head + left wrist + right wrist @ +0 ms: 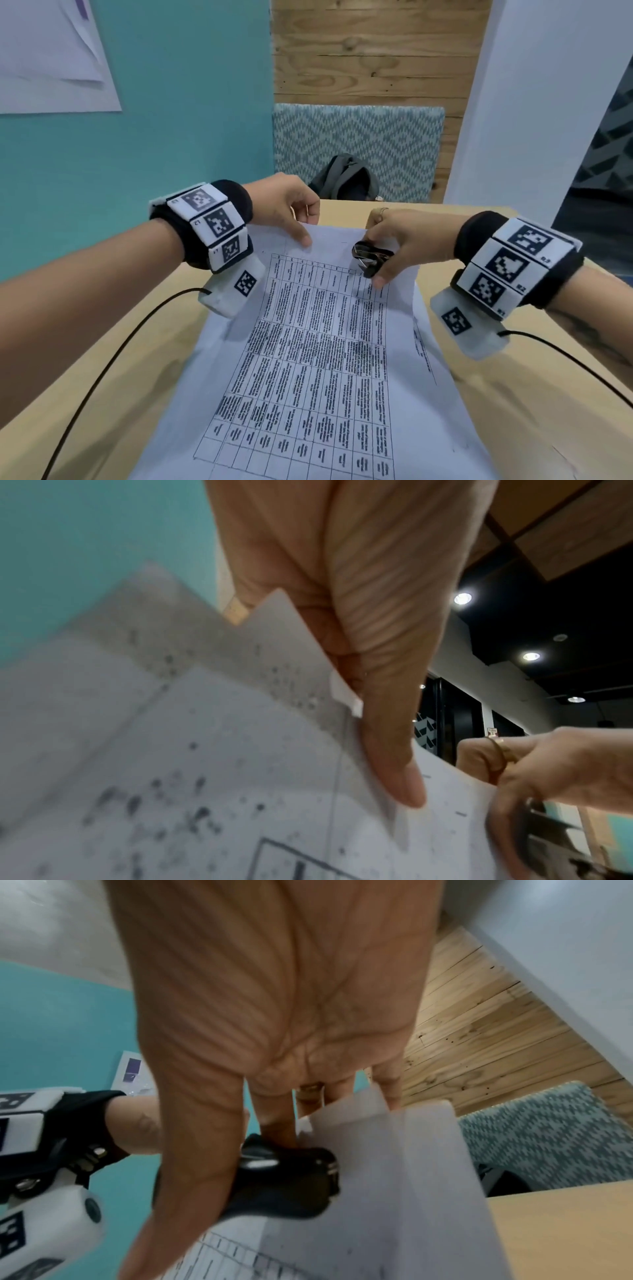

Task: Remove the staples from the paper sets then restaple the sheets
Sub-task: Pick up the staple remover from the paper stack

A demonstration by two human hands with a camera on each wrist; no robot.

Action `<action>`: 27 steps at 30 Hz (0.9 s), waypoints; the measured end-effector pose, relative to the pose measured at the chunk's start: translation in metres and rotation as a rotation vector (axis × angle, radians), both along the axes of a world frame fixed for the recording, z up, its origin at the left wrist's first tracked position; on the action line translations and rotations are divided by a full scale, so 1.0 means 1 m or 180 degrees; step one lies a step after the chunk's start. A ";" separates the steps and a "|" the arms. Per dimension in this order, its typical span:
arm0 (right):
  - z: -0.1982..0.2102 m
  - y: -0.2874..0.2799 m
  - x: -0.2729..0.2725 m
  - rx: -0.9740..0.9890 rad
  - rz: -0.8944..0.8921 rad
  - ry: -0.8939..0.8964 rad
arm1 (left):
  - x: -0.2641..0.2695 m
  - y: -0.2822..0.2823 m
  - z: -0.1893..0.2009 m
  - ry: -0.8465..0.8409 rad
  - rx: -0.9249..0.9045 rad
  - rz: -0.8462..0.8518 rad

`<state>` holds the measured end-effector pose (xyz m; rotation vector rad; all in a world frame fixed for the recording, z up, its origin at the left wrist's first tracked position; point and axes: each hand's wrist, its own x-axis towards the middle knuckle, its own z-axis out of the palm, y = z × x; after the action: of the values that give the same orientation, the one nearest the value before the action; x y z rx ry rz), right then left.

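Observation:
A set of white sheets printed with a table [315,342] is held up off the wooden table [144,359]. My left hand [294,219] pinches the sheets' top left edge, thumb on the printed face [394,764]. My right hand [387,246] grips a black staple remover [371,258] against the top right of the sheets, with its fingers behind the paper. In the right wrist view the staple remover [284,1180] sits between thumb and fingers at the paper edge [394,1164]. A short dark mark, maybe a staple [460,814], shows near the top edge.
A patterned teal chair [359,144] with a dark backpack [346,181] stands behind the table's far edge. A teal wall [171,120] is at the left and a white wall [531,102] at the right. Black cables [102,370] trail from both wrist cameras.

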<state>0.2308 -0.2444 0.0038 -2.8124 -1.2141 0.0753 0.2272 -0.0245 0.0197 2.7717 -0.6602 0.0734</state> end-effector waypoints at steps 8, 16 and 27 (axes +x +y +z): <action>0.005 -0.001 0.002 -0.0069 0.0016 -0.0106 | 0.003 -0.009 0.000 -0.0208 0.0381 0.0087; 0.105 -0.012 -0.019 0.1186 -0.0277 -0.2155 | -0.034 -0.023 0.102 -0.3394 -0.0035 0.0476; 0.096 -0.062 -0.128 0.1299 0.1055 -0.0366 | -0.152 -0.009 0.090 -0.1427 -0.0384 -0.0966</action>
<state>0.1024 -0.3067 0.0993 -2.2779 -1.5102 -0.2856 0.0755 -0.0335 0.1093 2.5189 -1.1353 0.6589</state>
